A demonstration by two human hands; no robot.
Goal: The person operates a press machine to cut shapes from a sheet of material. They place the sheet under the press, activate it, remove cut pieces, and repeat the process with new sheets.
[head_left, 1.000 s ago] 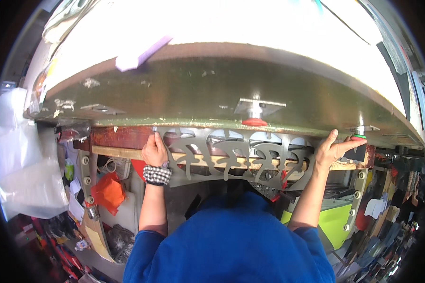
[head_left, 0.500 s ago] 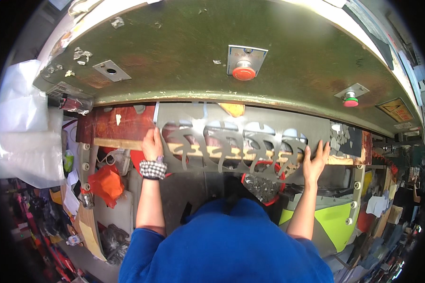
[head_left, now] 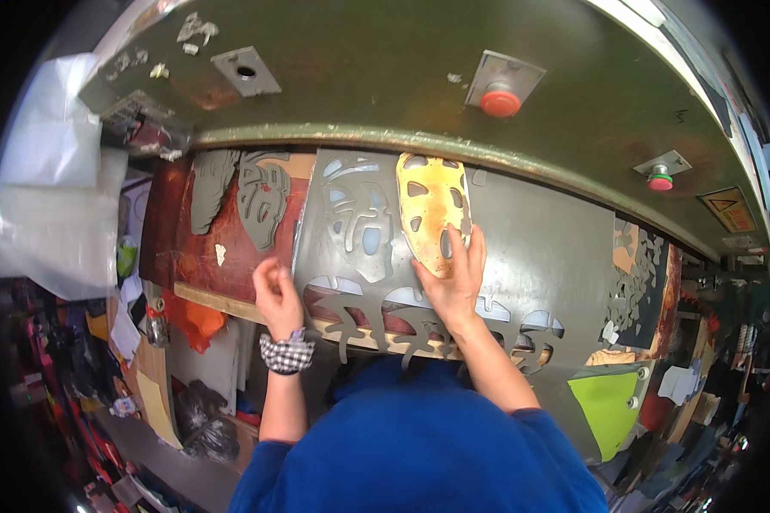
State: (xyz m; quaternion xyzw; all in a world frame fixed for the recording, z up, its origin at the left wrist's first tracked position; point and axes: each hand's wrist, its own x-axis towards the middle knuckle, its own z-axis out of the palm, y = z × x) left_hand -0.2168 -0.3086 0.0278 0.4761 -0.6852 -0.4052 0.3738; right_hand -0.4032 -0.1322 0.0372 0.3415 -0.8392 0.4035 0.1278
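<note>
My right hand (head_left: pixel 453 286) grips the lower part of a yellow cutting die (head_left: pixel 432 197), shaped like a long sole with several holes. Its thumb lies at the left edge and its fingers reach over the right part. The die rests on a dark grey sheet (head_left: pixel 535 222). To its left, a sole-shaped outline with openings (head_left: pixel 355 214) shows in the sheet. Cut-out gaps run along the sheet's near edge, which hangs past the board. My left hand (head_left: pixel 278 295) hovers by the sheet's left edge, fingers curled, nothing visible in them.
Grey cut pieces (head_left: pixel 263 197) lie on the red-brown board (head_left: pixel 239 261) at left. Small grey scraps (head_left: pixel 633 299) are scattered at right. Beyond stands a green machine beam (head_left: pixel 359 77) with a red button (head_left: pixel 500 103) and a green-ringed button (head_left: pixel 660 181). Clear plastic (head_left: pixel 56 214) hangs far left.
My left hand has let go of the sheet. My right hand has left the sheet's right side and moved left onto the die. More of the board and die now shows beneath the beam.
</note>
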